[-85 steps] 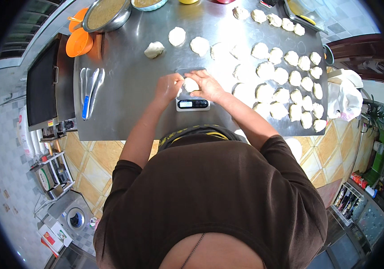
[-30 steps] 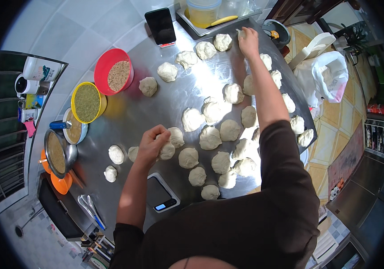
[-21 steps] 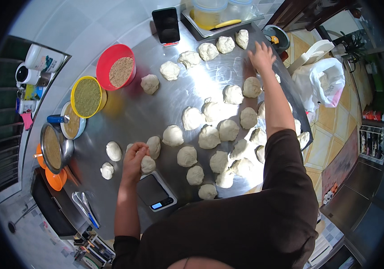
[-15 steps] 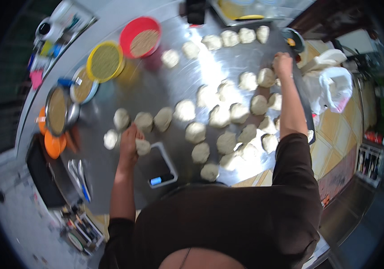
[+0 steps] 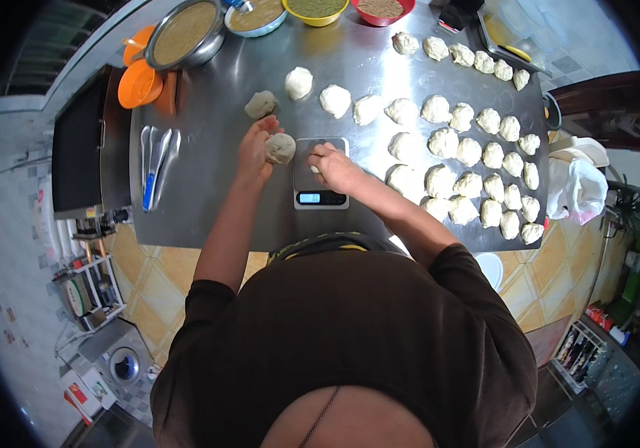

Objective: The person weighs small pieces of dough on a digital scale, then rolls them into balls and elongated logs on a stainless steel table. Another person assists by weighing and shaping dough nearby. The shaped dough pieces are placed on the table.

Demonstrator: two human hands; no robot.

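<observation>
Dough ball [image 5: 281, 148] rests gripped in the left hand [image 5: 253, 154], just left of the digital kitchen scale [image 5: 303, 176], while the right hand [image 5: 336, 169], half a second ago at the steel table's [image 5: 212, 160] far right, is now over the scale, its curled fingers pinching a small dough scrap [image 5: 315, 169].

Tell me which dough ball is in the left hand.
The dough ball just left of the scale: the left hand holds it, while the other balls lie on the table.
</observation>
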